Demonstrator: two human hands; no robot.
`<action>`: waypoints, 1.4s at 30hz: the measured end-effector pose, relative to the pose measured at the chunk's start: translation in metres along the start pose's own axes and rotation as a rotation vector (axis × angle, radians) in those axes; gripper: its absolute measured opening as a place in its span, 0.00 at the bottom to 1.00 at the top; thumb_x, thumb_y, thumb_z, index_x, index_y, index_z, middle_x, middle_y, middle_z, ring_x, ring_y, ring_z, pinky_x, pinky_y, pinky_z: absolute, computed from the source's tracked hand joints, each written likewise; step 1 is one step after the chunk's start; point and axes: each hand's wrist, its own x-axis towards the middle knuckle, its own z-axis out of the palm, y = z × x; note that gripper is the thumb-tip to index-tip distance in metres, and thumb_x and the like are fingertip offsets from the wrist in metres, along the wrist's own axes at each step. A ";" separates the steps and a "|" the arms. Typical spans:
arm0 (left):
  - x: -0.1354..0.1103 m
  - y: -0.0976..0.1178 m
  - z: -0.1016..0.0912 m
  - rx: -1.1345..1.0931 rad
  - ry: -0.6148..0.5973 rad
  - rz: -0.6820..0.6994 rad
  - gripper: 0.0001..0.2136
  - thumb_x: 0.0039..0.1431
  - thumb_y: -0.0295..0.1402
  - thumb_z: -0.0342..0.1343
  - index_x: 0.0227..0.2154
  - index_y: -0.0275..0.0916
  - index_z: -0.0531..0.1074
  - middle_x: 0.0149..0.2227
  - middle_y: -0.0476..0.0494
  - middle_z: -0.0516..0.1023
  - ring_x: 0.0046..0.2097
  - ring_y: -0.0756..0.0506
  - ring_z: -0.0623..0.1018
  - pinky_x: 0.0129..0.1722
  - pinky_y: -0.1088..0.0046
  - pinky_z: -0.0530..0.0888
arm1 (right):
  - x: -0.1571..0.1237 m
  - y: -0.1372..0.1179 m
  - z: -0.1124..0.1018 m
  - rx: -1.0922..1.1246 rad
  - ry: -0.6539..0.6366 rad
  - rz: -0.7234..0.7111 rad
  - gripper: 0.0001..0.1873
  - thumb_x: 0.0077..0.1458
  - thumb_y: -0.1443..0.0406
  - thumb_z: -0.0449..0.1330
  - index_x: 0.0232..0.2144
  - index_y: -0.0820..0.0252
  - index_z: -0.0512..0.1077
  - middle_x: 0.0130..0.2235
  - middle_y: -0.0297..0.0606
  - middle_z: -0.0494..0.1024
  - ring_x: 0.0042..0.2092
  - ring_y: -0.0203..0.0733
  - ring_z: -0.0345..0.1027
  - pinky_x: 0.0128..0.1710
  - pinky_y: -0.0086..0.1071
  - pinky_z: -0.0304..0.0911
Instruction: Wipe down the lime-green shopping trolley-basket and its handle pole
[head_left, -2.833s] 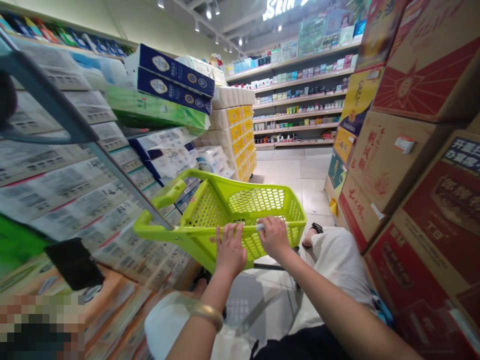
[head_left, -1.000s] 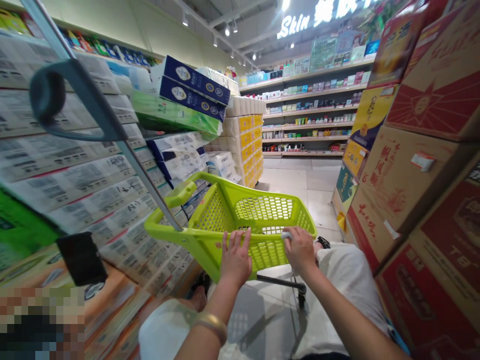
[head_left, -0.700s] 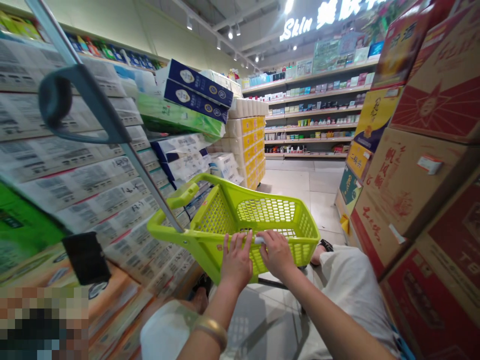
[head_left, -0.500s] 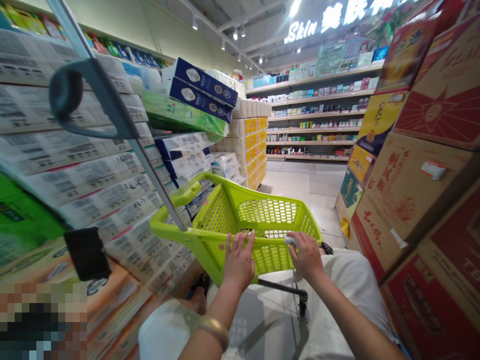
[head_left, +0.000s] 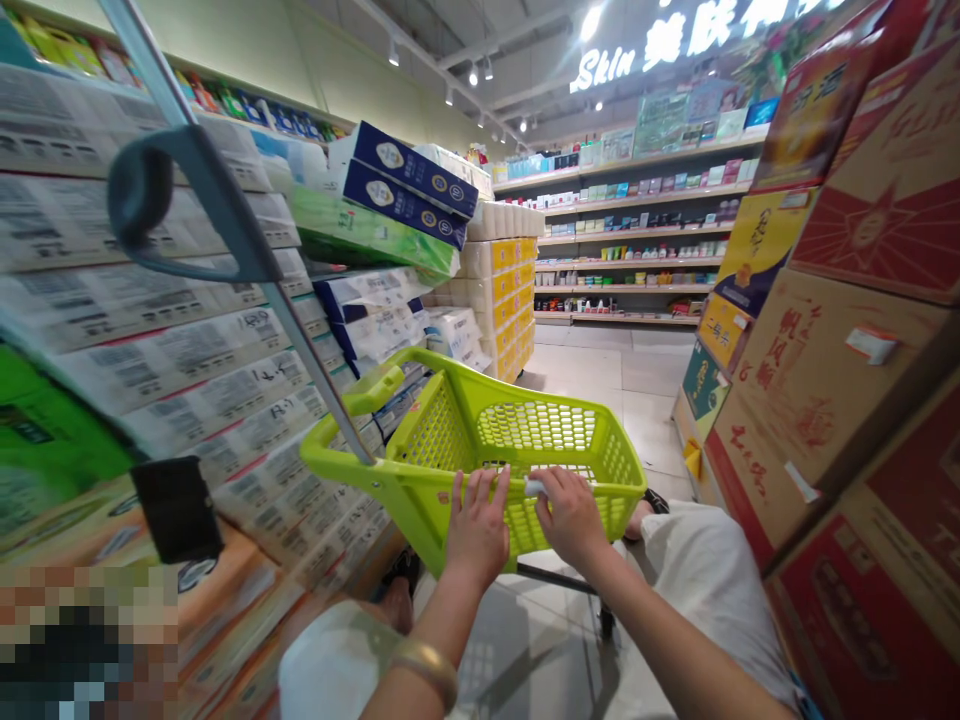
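Lime-green cart [head_left: 469,425], standing on the tiled floor [head_left: 600,375], its near rim running beneath both hands. Right hand [head_left: 571,515]: grip closed in a pinch on a small white item [head_left: 535,487], of unclear kind, held at the rim. Left hand [head_left: 478,535]: fingers laid nearly straight over the rim; whether this grip clasps it cannot be told. A metal pole [head_left: 315,350] slants upward at the cart's handle end. Left, stacked wrapped packs [head_left: 150,325]; right, piled cartons [head_left: 832,360]; background, stocked shelves [head_left: 637,161].
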 end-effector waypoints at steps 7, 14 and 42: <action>0.002 0.004 -0.004 -0.028 -0.040 -0.025 0.35 0.50 0.24 0.49 0.64 0.40 0.56 0.57 0.40 0.67 0.63 0.39 0.60 0.68 0.51 0.44 | -0.025 0.066 -0.022 -0.128 0.139 0.177 0.13 0.53 0.70 0.52 0.40 0.58 0.72 0.39 0.39 0.75 0.42 0.46 0.65 0.45 0.38 0.56; 0.002 0.005 -0.006 -0.010 -0.032 -0.025 0.34 0.51 0.24 0.50 0.64 0.41 0.57 0.56 0.40 0.68 0.63 0.39 0.60 0.68 0.50 0.45 | 0.002 -0.011 0.013 -0.019 0.048 0.025 0.16 0.53 0.72 0.53 0.44 0.57 0.71 0.40 0.40 0.75 0.43 0.46 0.65 0.47 0.37 0.55; -0.004 0.001 0.001 -0.032 -0.019 -0.019 0.36 0.48 0.22 0.48 0.64 0.41 0.55 0.57 0.41 0.67 0.63 0.40 0.60 0.68 0.50 0.44 | -0.018 0.046 -0.021 -0.061 0.049 0.052 0.13 0.54 0.71 0.52 0.41 0.57 0.71 0.38 0.38 0.75 0.41 0.44 0.67 0.44 0.35 0.55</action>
